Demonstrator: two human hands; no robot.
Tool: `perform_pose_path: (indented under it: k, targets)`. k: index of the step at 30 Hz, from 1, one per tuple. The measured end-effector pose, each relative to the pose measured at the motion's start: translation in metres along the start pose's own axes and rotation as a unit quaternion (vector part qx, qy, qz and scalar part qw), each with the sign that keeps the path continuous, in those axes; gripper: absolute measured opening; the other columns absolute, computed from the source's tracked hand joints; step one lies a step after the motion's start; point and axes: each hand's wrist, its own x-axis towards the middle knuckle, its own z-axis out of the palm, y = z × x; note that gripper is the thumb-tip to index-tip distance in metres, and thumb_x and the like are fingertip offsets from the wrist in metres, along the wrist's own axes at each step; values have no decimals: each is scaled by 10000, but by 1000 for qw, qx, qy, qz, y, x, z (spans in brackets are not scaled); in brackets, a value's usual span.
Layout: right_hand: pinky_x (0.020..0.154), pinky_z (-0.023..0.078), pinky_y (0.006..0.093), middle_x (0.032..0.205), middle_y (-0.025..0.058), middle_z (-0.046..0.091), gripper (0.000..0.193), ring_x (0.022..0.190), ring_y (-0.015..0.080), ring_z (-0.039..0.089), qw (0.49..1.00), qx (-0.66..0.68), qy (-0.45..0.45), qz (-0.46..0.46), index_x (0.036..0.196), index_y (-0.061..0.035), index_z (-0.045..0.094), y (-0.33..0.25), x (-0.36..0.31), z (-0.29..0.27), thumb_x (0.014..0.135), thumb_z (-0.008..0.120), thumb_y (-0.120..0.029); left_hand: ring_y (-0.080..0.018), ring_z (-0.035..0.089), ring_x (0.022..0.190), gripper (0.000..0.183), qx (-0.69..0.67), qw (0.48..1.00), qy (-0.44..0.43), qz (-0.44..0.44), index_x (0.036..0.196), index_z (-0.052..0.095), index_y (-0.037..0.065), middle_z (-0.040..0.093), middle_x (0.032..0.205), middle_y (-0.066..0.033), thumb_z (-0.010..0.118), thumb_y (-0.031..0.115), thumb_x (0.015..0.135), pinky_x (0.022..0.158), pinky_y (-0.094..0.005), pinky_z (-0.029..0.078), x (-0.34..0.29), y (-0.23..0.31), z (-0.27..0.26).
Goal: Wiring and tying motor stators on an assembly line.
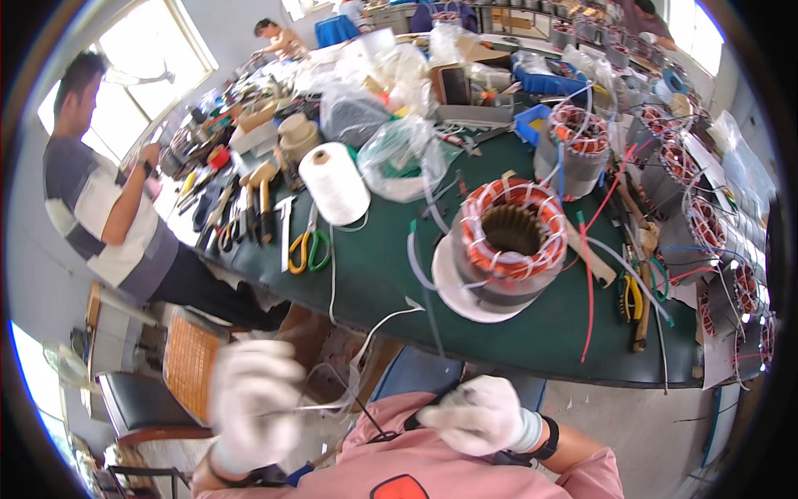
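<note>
both hands wear white gloves and are low in the picture, close to the person's chest, over a pink shirt (432, 466). the left hand (253, 399) is blurred; its fingers seem curled, and a thin white cord (366, 333) passes near it, but i cannot tell if it really grips the cord. the right hand (482, 413) is closed to a loose fist and pinches a thin dark thread (374, 420) that runs between the two hands. a black band is on the right wrist.

the white cord goes up from the hands to the edge of the green table (374, 274). on the table, above the right hand, stands a stator (503, 245) with copper windings tied by white lacing; loose white and red wires hang from it. left of it are a spool (334, 183) of white cord and scissors (309, 243) with yellow and green handles. pliers (632, 295) lie at the right of the stator, and more stators (578, 141) stand behind.

another person in a striped shirt (91, 208) stands at the left end of the table.
</note>
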Motion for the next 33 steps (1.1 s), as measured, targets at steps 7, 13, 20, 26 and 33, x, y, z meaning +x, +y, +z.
perform_pose_path:
  k: [7,13,20,26,33]
  targets:
    - [753,553,317,964,129,702,399,807,241,675,941,210,-100,247,1275,-57,707,-5,14,59,894,779,-147,-318,616,1099,114,-285,935,-174,-123,943,655,13,663,1126,-140,696,27,836,973,-431,487,-43,-40,76]
    - [684,517,293,857,68,737,168,751,171,661,916,221,-10,334,999,-12,778,-6,5,68,836,805,-40,-312,636,1076,179,-304,928,-193,-94,1019,645,9,649,1147,-150,691,46,851,966,-417,497,-49,-59,102]
    - [819,468,322,939,53,643,118,910,187,570,940,146,49,305,1007,-54,744,13,-7,83,924,766,-136,-291,638,1064,278,-5,998,-9,65,900,624,112,652,1084,-48,768,35,676,903,-407,496,-51,-87,117]
    - [859,473,339,1046,74,628,169,966,204,580,918,275,-24,286,1000,-93,705,27,-1,76,975,728,-258,-330,625,1016,156,365,921,41,-134,906,623,83,634,1043,-104,718,113,785,893,-454,497,-110,-212,70]
    - [807,497,315,1050,95,654,233,896,181,606,857,392,-22,334,985,-76,698,27,2,69,978,721,-308,-298,644,1000,210,594,682,-78,-419,923,703,74,658,1004,-90,672,277,877,848,-432,536,-252,-361,-10]
